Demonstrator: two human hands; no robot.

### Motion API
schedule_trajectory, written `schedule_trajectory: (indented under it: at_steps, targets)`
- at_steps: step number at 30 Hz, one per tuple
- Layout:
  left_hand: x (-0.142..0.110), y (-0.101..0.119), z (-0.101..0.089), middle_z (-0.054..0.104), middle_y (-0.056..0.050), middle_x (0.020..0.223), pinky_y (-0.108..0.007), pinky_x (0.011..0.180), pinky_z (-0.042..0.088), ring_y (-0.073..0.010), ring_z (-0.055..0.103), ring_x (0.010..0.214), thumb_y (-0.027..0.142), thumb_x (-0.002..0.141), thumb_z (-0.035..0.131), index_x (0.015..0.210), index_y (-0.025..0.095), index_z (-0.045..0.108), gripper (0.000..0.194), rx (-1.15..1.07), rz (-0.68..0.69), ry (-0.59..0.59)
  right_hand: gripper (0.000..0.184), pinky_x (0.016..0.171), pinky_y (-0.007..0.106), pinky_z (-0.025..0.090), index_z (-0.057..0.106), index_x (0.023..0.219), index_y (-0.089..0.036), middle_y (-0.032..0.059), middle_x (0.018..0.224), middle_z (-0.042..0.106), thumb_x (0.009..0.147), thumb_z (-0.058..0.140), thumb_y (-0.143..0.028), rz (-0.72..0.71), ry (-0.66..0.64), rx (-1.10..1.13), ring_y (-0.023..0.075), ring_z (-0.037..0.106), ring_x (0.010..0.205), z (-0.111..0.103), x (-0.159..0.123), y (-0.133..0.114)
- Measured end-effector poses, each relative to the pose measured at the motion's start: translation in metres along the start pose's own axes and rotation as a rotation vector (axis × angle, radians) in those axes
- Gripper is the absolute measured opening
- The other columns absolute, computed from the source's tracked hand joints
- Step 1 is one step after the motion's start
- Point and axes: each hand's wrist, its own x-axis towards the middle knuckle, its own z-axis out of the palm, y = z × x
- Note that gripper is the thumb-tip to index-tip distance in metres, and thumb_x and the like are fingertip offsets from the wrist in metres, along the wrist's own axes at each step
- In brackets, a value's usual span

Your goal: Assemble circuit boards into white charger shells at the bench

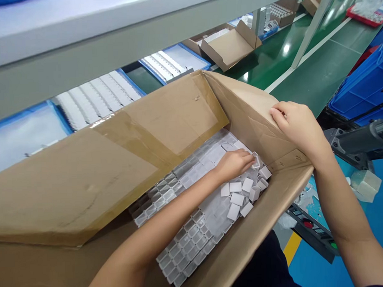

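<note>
Deep inside a large cardboard box (166,136), my left hand (236,163) has its fingers curled at a small translucent plastic case (256,161). Loose white cases (236,198) lie jumbled below and beside that hand. Under them, rows of similar clear cases (190,242) are packed tightly in a layer, partly covered by a cloudy sheet (214,211). My left forearm hides part of the rows. At the box's right side, my right hand (299,125) grips the edge of a cardboard flap (249,95), thumb on the inner face.
Behind the box, under a pale shelf beam (128,41), blue trays (188,55) hold rows of white parts on a green conveyor (276,52). An open carton (228,46) stands there too. Blue crates (362,83) and a metal frame arm (358,144) are at right.
</note>
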Motion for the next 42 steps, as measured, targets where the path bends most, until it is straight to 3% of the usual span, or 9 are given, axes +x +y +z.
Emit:
schedule_trajectory:
  at_steps: [4, 10, 14, 17, 22, 26, 32, 37, 42]
  targets:
    - [-0.027, -0.016, 0.018, 0.073, -0.002, 0.090, -0.024, 0.073, 0.049, -0.0149, 0.068, 0.084, 0.027, 0.099, 0.044, 0.095, 0.019, 0.064, 0.022, -0.104, -0.167, 0.035, 0.037, 0.078, 0.037, 0.043, 0.069, 0.105, -0.012, 0.0150, 0.105, 0.069, 0.096, 0.037, -0.028, 0.036, -0.038, -0.008, 0.0297, 0.062, 0.096, -0.001, 0.001, -0.002]
    - [-0.027, -0.019, 0.035, 0.072, -0.003, 0.096, -0.024, 0.069, 0.049, -0.0154, 0.068, 0.087, 0.024, 0.096, 0.044, 0.099, 0.020, 0.063, 0.019, -0.128, -0.261, 0.037, 0.036, 0.079, 0.039, 0.042, 0.070, 0.103, -0.012, 0.0148, 0.105, 0.069, 0.095, 0.038, -0.027, 0.036, -0.029, 0.012, 0.0304, 0.062, 0.095, -0.001, 0.001, -0.001]
    - [-0.027, -0.018, 0.021, 0.070, -0.004, 0.087, -0.026, 0.062, 0.045, -0.0173, 0.066, 0.081, 0.027, 0.097, 0.040, 0.096, 0.019, 0.063, 0.024, -0.061, -0.234, 0.004, 0.036, 0.080, 0.039, 0.042, 0.070, 0.104, -0.012, 0.0148, 0.105, 0.069, 0.096, 0.038, -0.027, 0.039, -0.037, 0.012, 0.0304, 0.061, 0.097, -0.001, 0.001, -0.001]
    - [-0.013, -0.016, 0.010, 0.068, -0.008, 0.094, -0.028, 0.063, 0.045, -0.0196, 0.065, 0.087, 0.028, 0.099, 0.034, 0.102, 0.018, 0.062, 0.030, 0.018, -0.196, -0.008, 0.035, 0.081, 0.039, 0.043, 0.069, 0.105, -0.011, 0.0149, 0.106, 0.069, 0.096, 0.039, -0.027, 0.041, -0.035, 0.002, 0.0305, 0.062, 0.097, -0.001, 0.002, -0.001]
    - [0.019, -0.016, 0.003, 0.066, -0.006, 0.104, -0.028, 0.055, 0.039, -0.0182, 0.063, 0.083, 0.012, 0.090, 0.045, 0.103, 0.022, 0.064, 0.025, 0.146, 0.009, -0.110, 0.033, 0.079, 0.037, 0.044, 0.071, 0.102, -0.012, 0.0137, 0.102, 0.070, 0.096, 0.041, -0.027, 0.029, -0.012, 0.031, 0.0286, 0.063, 0.092, 0.000, 0.001, 0.002]
    - [0.007, -0.024, 0.005, 0.064, -0.009, 0.105, -0.030, 0.056, 0.039, -0.0194, 0.061, 0.084, 0.011, 0.089, 0.045, 0.095, 0.019, 0.064, 0.021, 0.231, 0.118, -0.137, 0.033, 0.078, 0.036, 0.044, 0.071, 0.100, -0.013, 0.0129, 0.101, 0.070, 0.096, 0.042, -0.026, 0.035, -0.010, 0.058, 0.0270, 0.062, 0.091, 0.001, 0.001, 0.004]
    - [-0.033, -0.031, 0.037, 0.064, -0.012, 0.105, -0.031, 0.055, 0.038, -0.0222, 0.057, 0.088, 0.024, 0.095, 0.045, 0.109, 0.017, 0.062, 0.023, 0.301, 0.109, -0.093, 0.033, 0.077, 0.037, 0.043, 0.071, 0.102, -0.013, 0.0127, 0.101, 0.069, 0.096, 0.042, -0.027, 0.056, -0.020, 0.068, 0.0274, 0.062, 0.093, 0.001, 0.003, 0.002]
    - [-0.032, -0.028, 0.068, 0.066, -0.011, 0.105, -0.032, 0.057, 0.038, -0.0209, 0.058, 0.088, 0.012, 0.098, 0.034, 0.127, 0.017, 0.054, 0.036, 0.323, 0.082, -0.053, 0.033, 0.078, 0.037, 0.044, 0.071, 0.100, -0.014, 0.0126, 0.100, 0.070, 0.095, 0.042, -0.029, 0.032, -0.001, 0.076, 0.0270, 0.062, 0.092, 0.002, 0.002, 0.004]
    - [-0.033, -0.025, 0.079, 0.064, -0.012, 0.117, -0.032, 0.063, 0.042, -0.0206, 0.058, 0.089, 0.009, 0.095, 0.037, 0.131, 0.020, 0.052, 0.040, 0.300, 0.054, -0.032, 0.033, 0.081, 0.038, 0.044, 0.071, 0.100, -0.014, 0.0129, 0.103, 0.070, 0.095, 0.042, -0.028, 0.040, -0.015, 0.078, 0.0268, 0.062, 0.093, 0.001, 0.001, 0.003]
